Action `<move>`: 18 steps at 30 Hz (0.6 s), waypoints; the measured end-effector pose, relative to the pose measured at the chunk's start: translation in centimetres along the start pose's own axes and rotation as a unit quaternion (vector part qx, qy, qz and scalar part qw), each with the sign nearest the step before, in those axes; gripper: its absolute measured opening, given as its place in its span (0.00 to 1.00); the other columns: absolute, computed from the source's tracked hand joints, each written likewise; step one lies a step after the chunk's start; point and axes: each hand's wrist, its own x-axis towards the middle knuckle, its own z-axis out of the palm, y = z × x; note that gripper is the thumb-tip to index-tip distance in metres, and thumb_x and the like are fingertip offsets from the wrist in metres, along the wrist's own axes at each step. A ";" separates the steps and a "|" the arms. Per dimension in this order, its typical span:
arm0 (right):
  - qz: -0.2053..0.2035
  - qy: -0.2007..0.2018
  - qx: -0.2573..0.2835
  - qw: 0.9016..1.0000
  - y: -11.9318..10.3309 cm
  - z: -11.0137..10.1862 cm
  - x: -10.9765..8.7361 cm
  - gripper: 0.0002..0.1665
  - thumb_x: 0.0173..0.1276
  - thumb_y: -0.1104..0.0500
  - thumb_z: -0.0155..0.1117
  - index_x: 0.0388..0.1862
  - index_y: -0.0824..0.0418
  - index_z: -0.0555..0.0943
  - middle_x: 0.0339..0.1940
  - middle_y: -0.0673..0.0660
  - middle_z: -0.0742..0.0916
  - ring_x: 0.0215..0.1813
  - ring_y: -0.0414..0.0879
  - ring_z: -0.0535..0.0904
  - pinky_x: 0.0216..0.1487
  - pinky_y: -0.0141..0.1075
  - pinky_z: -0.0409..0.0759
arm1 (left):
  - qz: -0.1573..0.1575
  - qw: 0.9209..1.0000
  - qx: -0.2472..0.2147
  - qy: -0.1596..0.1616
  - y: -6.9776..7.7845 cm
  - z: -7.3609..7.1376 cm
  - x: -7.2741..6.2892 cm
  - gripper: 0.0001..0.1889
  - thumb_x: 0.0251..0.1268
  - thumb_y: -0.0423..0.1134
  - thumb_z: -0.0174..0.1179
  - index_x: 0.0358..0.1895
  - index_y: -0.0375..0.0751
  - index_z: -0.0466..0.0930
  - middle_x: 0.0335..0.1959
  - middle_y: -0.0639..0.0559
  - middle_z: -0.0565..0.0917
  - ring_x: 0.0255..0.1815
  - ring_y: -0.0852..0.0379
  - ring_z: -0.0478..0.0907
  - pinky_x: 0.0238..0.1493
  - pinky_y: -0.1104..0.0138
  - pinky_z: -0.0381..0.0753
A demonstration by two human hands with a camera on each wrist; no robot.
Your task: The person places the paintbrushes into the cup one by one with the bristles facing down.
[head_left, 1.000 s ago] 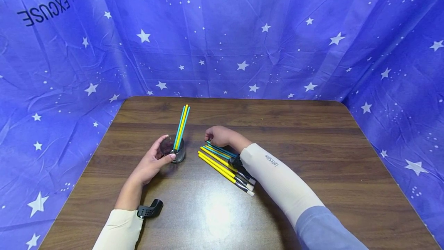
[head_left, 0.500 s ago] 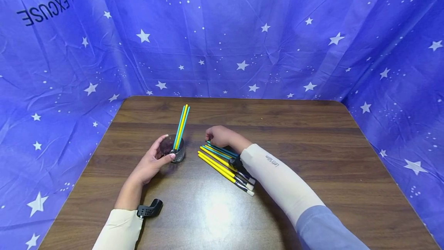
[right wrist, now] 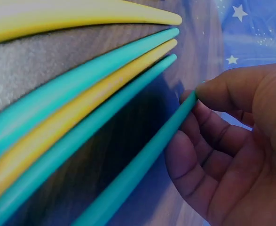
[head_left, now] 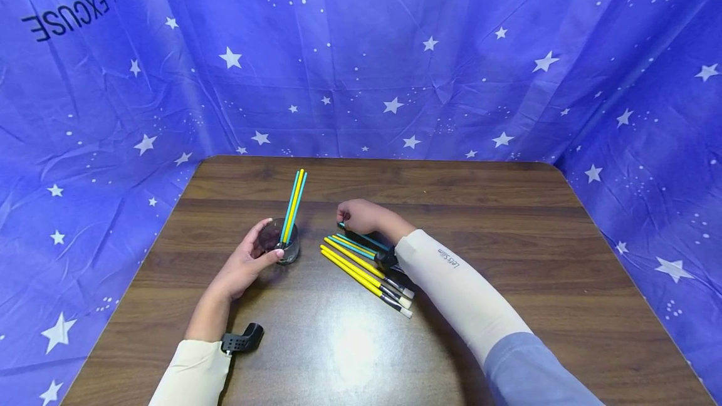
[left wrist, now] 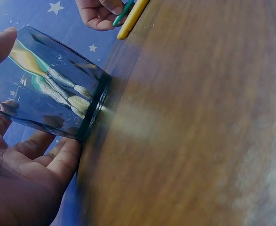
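Observation:
My left hand [head_left: 244, 269] holds a clear dark-tinted glass [head_left: 291, 254], thumb on the near side and fingers around the far side. Inside stand three paintbrushes [head_left: 294, 205], two teal and one yellow, bristles down on the glass bottom in the left wrist view. My right hand [head_left: 363, 217] pinches the handle end of a teal paintbrush [right wrist: 140, 165] between thumb and fingers. That handle end is raised off the table; its bristle end is hidden behind the right forearm. Beside it lie several yellow and teal paintbrushes [head_left: 352, 270], handles pointing away to the left.
The brown wooden table [head_left: 479, 205] has a shiny glare spot near its front. A blue curtain [head_left: 338, 67] with white stars hangs behind and at both sides. A black wrist camera [head_left: 242, 338] sits on the left wrist.
The right hand has risen slightly and shifted a little right, lifting the teal paintbrush's handle end away from the others. The left hand and glass stay in place.

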 end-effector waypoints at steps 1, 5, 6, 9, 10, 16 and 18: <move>-0.001 0.002 0.000 1.000 0.1 0.0 0.0 0.06 0.67 0.69 0.58 0.41 0.63 0.80 0.34 0.52 0.81 0.39 0.45 0.74 0.43 0.35 0.72 | 0.001 1.000 0.001 0.001 0.0 0.0 0.0 0.37 0.67 0.26 0.60 0.75 0.31 0.50 0.64 0.32 0.68 0.58 0.57 0.72 0.54 0.75 0.73; -0.011 0.018 0.011 1.000 0.3 -0.3 -0.1 0.06 0.67 0.69 0.58 0.41 0.63 0.79 0.31 0.51 0.78 0.38 0.44 0.73 0.43 0.34 0.71 | 0.004 1.000 0.005 0.001 -0.1 0.0 -0.1 0.36 0.68 0.26 0.60 0.74 0.31 0.51 0.64 0.31 0.69 0.58 0.59 0.73 0.54 0.75 0.73; -0.015 0.022 0.016 1.000 0.3 -0.5 -0.2 0.05 0.68 0.69 0.57 0.40 0.63 0.78 0.31 0.51 0.78 0.37 0.44 0.72 0.42 0.33 0.71 | 0.004 1.000 0.004 0.001 -0.1 0.0 -0.1 0.36 0.68 0.26 0.59 0.74 0.32 0.51 0.64 0.31 0.68 0.58 0.59 0.73 0.54 0.76 0.73; -0.027 0.039 0.034 0.998 0.1 -1.0 -0.4 0.05 0.68 0.69 0.56 0.40 0.63 0.78 0.30 0.51 0.77 0.36 0.44 0.72 0.41 0.33 0.71 | 0.007 1.000 0.006 0.000 -0.1 -0.1 -0.1 0.36 0.68 0.26 0.59 0.74 0.32 0.52 0.64 0.30 0.68 0.58 0.60 0.72 0.55 0.76 0.73; -0.031 0.043 0.041 0.998 0.0 -1.3 -0.5 0.05 0.69 0.69 0.56 0.41 0.64 0.78 0.30 0.51 0.77 0.36 0.44 0.72 0.41 0.33 0.71 | 0.009 1.000 0.006 -0.001 -0.1 -0.1 -0.1 0.36 0.68 0.25 0.59 0.74 0.32 0.52 0.65 0.30 0.68 0.58 0.61 0.72 0.55 0.76 0.72; -0.057 0.074 0.078 0.993 -1.1 -2.7 -1.2 0.08 0.69 0.69 0.54 0.44 0.67 0.78 0.34 0.52 0.80 0.38 0.43 0.74 0.43 0.33 0.73 | 0.015 1.000 0.005 -0.003 -0.1 -0.1 -0.1 0.35 0.67 0.25 0.59 0.74 0.32 0.52 0.65 0.29 0.67 0.58 0.60 0.72 0.56 0.76 0.72; -0.063 0.089 0.086 0.990 -1.6 -3.1 -1.5 0.08 0.69 0.69 0.54 0.44 0.66 0.78 0.35 0.53 0.81 0.40 0.44 0.75 0.44 0.33 0.73 | 0.013 1.000 0.005 -0.002 -0.1 -0.1 0.0 0.35 0.67 0.25 0.59 0.74 0.31 0.52 0.65 0.29 0.68 0.58 0.61 0.72 0.55 0.76 0.72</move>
